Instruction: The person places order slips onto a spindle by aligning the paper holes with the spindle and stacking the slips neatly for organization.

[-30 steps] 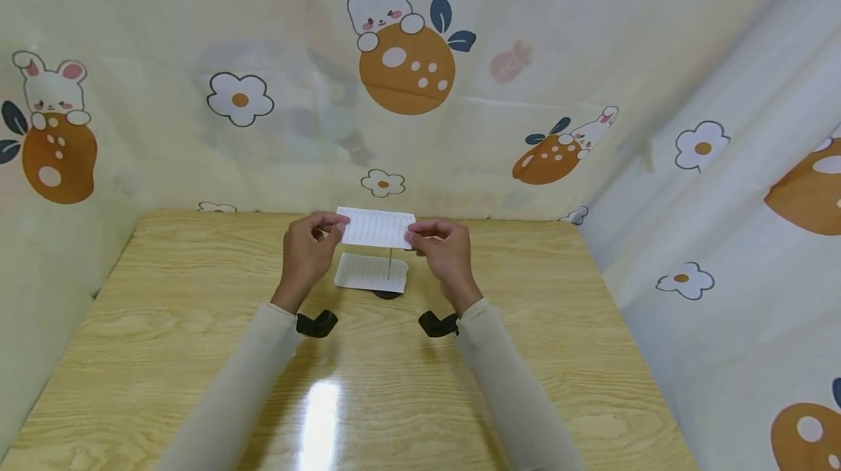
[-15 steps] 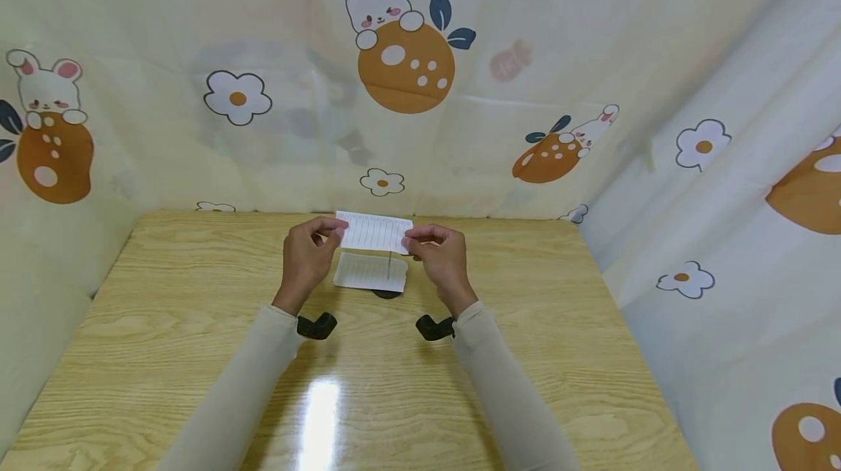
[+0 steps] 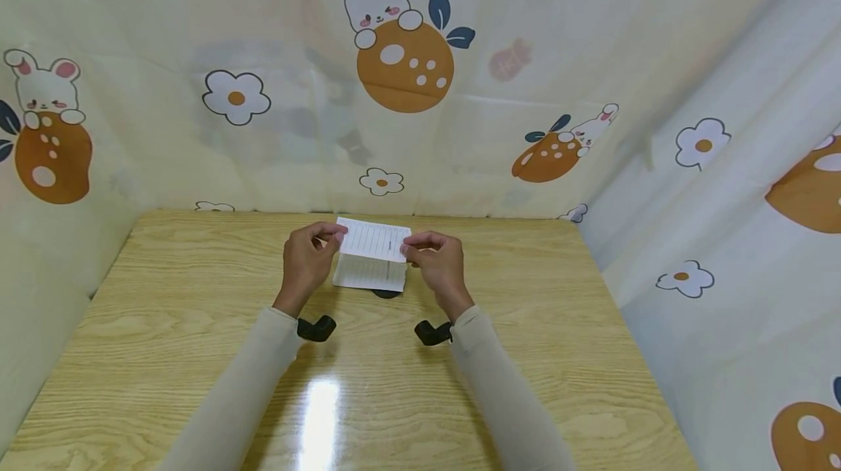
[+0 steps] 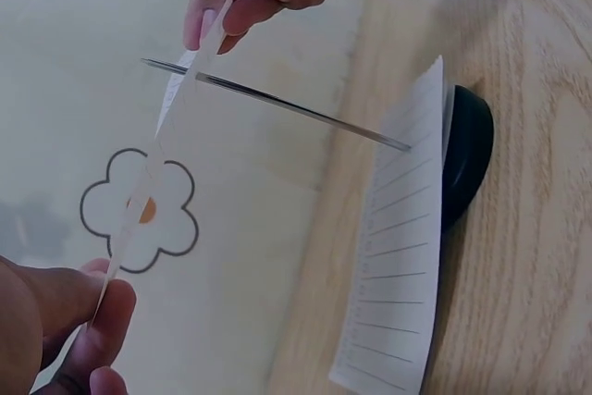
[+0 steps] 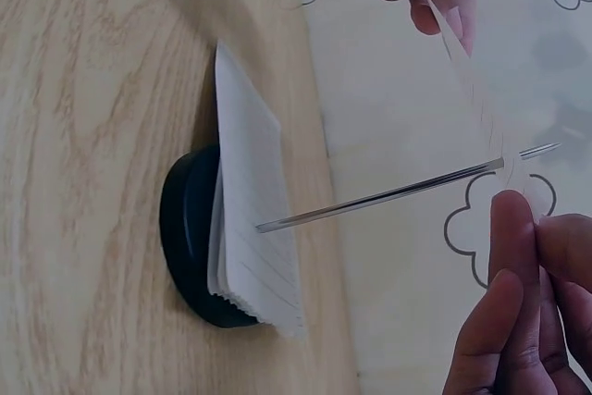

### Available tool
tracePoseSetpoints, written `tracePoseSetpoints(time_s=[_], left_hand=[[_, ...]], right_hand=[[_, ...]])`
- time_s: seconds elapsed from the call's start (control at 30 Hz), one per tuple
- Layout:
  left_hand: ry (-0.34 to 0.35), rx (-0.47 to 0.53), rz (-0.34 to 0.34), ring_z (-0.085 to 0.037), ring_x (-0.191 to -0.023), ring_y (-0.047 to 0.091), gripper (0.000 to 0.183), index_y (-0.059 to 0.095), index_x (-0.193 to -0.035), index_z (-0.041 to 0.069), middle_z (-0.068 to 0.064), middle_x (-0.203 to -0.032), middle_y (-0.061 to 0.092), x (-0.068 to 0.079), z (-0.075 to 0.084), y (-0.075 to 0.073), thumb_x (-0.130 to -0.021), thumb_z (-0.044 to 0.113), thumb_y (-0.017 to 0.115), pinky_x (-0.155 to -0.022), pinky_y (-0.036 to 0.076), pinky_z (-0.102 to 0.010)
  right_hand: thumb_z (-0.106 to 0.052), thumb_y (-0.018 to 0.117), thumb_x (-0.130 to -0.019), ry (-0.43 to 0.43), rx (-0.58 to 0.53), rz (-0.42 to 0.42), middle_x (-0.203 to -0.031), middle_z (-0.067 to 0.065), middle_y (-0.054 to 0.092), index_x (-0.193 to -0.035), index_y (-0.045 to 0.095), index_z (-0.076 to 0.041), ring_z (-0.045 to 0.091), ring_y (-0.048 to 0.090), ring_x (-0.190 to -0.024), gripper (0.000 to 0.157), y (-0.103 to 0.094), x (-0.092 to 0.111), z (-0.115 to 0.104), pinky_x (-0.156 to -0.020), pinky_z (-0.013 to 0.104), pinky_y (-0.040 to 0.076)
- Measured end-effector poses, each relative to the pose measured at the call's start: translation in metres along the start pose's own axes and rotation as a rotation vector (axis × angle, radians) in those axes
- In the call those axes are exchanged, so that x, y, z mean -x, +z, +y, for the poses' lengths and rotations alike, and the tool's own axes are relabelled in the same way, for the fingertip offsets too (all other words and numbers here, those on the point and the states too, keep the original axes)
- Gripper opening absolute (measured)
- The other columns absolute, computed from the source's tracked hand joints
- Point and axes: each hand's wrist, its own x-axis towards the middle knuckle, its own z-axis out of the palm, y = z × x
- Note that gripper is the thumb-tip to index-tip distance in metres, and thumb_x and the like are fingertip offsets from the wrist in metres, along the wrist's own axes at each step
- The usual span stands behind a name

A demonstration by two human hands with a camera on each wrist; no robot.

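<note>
My left hand [image 3: 306, 261] pinches the left end of a white lined paper slip [image 3: 368, 239] between thumb and fingers. The right end is pinched by my right hand [image 3: 442, 266]. Both hold it above a bill spike, whose thin metal rod [image 4: 305, 116] rises from a round black base [image 5: 187, 256]. In both wrist views the rod's tip sticks out past the slip, which is pierced close to the right-hand fingers. Several lined slips [image 5: 250, 182] lie stacked at the foot of the rod, over the base, with a gap below the held slip.
The bill spike stands on a wood-grain table [image 3: 217, 383] near its back edge. A patterned curtain [image 3: 289, 157] hangs right behind, and another [image 3: 723, 237] hangs along the right side. Black wrist straps [image 3: 317, 327] sit at both sleeves.
Both hands have lowered the slip toward the stack. The spike's tip, hidden behind the slip before, now shows through it near the right end.
</note>
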Motion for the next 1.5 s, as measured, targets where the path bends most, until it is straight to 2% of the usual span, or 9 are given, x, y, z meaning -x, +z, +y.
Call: tracePoseSetpoints(time_s=[0.17,0.5,0.77,0.97,1.2,1.5], left_hand=[[-0.009,-0.021,-0.004,-0.022,-0.082,0.054,0.014,0.082,-0.107,0.012,-0.011,-0.099,0.075,0.000,-0.005,0.002,-0.102,0.016,0.070,-0.071,0.041,-0.031],[-0.014,-0.051,-0.030,-0.020,-0.079,0.055,0.016,0.082,-0.108,0.012,-0.011,-0.100,0.076,0.001,-0.018,0.007,-0.102,0.017,0.068,-0.067,0.043,-0.030],[-0.054,-0.082,-0.060,-0.022,-0.082,0.057,0.017,0.082,-0.110,0.014,-0.011,-0.100,0.075,0.002,-0.029,0.012,-0.103,0.018,0.067,-0.068,0.045,-0.032],[-0.072,-0.107,-0.059,-0.023,-0.080,0.059,0.015,0.082,-0.108,0.014,-0.011,-0.099,0.074,0.003,-0.035,0.016,-0.101,0.017,0.069,-0.067,0.045,-0.033],[-0.082,-0.144,-0.057,-0.020,-0.074,0.059,0.016,0.083,-0.105,0.016,-0.007,-0.094,0.073,0.003,-0.044,0.020,-0.098,0.014,0.069,-0.062,0.042,-0.031],[-0.052,-0.199,-0.060,-0.021,-0.075,0.060,0.013,0.084,-0.102,0.015,-0.008,-0.092,0.075,0.004,-0.055,0.025,-0.095,0.015,0.073,-0.065,0.041,-0.032]], right_hand=[[-0.004,0.085,-0.088,0.005,0.008,0.004,-0.098,0.010,0.076,-0.094,0.082,-0.007,0.019,0.072,-0.074,0.007,0.001,0.001,0.004,-0.088,0.062,0.060],[-0.002,0.085,-0.086,0.027,0.015,0.018,-0.094,0.010,0.077,-0.093,0.082,-0.006,0.016,0.071,-0.071,0.008,0.004,0.000,0.017,-0.086,0.060,0.062],[-0.002,0.085,-0.086,0.044,0.048,0.016,-0.094,0.010,0.077,-0.093,0.082,-0.007,0.015,0.071,-0.073,0.009,0.005,-0.001,0.030,-0.073,0.035,0.063],[-0.003,0.086,-0.087,0.065,0.084,0.017,-0.094,0.009,0.077,-0.091,0.083,-0.010,0.016,0.071,-0.079,0.009,0.007,0.000,0.037,-0.079,0.041,0.064],[-0.005,0.086,-0.086,0.056,0.155,0.035,-0.089,0.006,0.077,-0.089,0.083,-0.013,0.015,0.069,-0.085,0.009,0.010,0.003,0.043,-0.071,0.025,0.057],[-0.005,0.086,-0.087,0.046,0.207,0.048,-0.083,0.004,0.078,-0.084,0.082,-0.016,0.016,0.072,-0.081,0.012,0.012,0.005,0.053,-0.071,0.026,0.057]])
